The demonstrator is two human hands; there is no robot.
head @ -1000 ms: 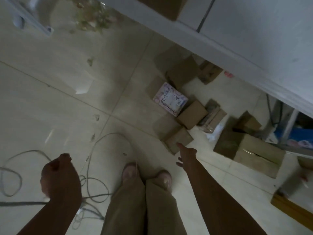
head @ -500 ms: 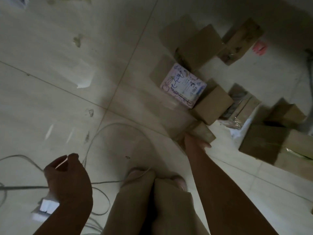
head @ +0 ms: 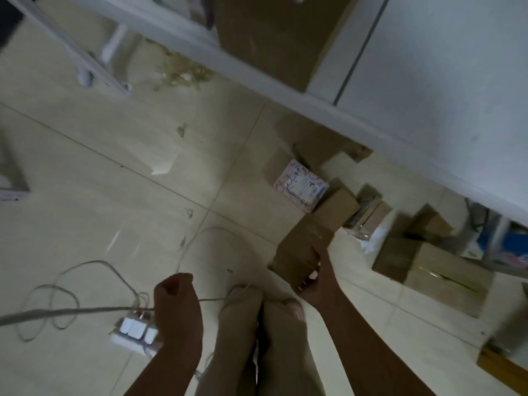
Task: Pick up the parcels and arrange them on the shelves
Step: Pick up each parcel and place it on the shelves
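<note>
My right hand (head: 320, 284) grips a small brown cardboard parcel (head: 300, 250), lifted just off the tiled floor in front of my feet. My left hand (head: 175, 301) hangs at the lower middle with fingers curled and nothing in it. More parcels lie on the floor beyond: a white printed parcel (head: 301, 184), a brown box (head: 337, 208) beside it, and a large carton (head: 437, 270) at the right. The white shelf (head: 428, 95) runs across the top right, with a brown box (head: 274, 38) on it.
A white power strip (head: 134, 334) with plugs and loose grey cables (head: 71, 307) lies on the floor by my left hand. Debris (head: 180, 74) sits near the shelf's foot. A blue item (head: 514, 247) lies under the shelf at the right.
My right hand reached down to the small brown parcel, closed on it and has raised it off the floor. The view has tipped up, bringing the shelf back in.
</note>
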